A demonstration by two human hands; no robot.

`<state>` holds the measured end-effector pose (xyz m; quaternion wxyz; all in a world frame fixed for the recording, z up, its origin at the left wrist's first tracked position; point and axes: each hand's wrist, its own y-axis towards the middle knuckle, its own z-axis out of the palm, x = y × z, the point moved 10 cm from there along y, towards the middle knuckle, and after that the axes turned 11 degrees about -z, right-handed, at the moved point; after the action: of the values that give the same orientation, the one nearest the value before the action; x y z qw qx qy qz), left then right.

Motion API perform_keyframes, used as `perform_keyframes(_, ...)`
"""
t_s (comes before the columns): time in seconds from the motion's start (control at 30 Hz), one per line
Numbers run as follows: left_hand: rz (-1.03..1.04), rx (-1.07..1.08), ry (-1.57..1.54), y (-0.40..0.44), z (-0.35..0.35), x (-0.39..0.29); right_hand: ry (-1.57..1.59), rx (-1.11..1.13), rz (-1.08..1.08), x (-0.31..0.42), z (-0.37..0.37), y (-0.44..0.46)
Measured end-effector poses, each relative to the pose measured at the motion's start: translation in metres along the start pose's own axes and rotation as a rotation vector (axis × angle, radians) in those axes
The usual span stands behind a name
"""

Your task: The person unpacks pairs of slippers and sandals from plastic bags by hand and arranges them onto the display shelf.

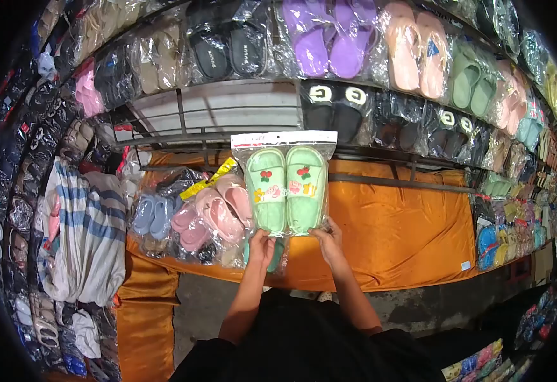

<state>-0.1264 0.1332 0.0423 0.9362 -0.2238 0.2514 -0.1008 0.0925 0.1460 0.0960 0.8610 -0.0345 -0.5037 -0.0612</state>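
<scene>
A pair of mint-green slide slippers [269, 219] with cherry, flower and bear-like decorations sits upright in a clear plastic bag with a white header strip [283, 137]. My left hand [263, 248] pinches the bag's lower left corner. At the lower right corner, my right hand [329, 240] is closed on the same bag. Both thumbs are partly hidden by the plastic. Just left of the bag lie bagged pink slippers [222, 215], and a teal-green slipper [276, 256] shows beneath it, beside my left hand.
An orange cloth [399, 229] covers the table in front of me. Bagged blue slippers [153, 214] and a yellow strip [208, 180] lie on its left. Behind runs a metal rack [412, 183], with rows of bagged slippers above. A striped cloth [86, 229] hangs at the left.
</scene>
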Motion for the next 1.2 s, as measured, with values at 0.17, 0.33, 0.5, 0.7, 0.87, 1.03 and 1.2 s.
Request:
perform_keyframes(0.17,0.004,-0.006,-0.006,0.015,0.029,-0.068,0.02,0.024,-0.068,-0.001,0.063,0.038)
perform_keyframes(0.33,0.008,0.002,-0.048,0.045,0.037,-0.124,-0.087,-0.014,-0.093,-0.013,0.106,0.082)
perform_keyframes(0.5,-0.004,0.022,0.031,0.08,0.056,-0.17,-0.056,-0.069,-0.113,-0.004,0.143,0.121)
perform_keyframes(0.7,-0.015,0.089,0.097,0.131,0.086,-0.2,0.021,-0.082,-0.238,0.012,0.155,0.165)
perform_keyframes(0.87,-0.013,0.122,0.081,0.162,0.116,-0.21,-0.006,-0.14,-0.214,0.027,0.159,0.188)
perform_keyframes(1.03,0.06,0.192,0.142,0.192,0.139,-0.219,0.023,-0.169,-0.227,0.035,0.153,0.216)
perform_keyframes(1.2,0.103,0.086,0.382,0.184,0.157,-0.226,0.058,-0.121,-0.275,0.032,0.139,0.244)
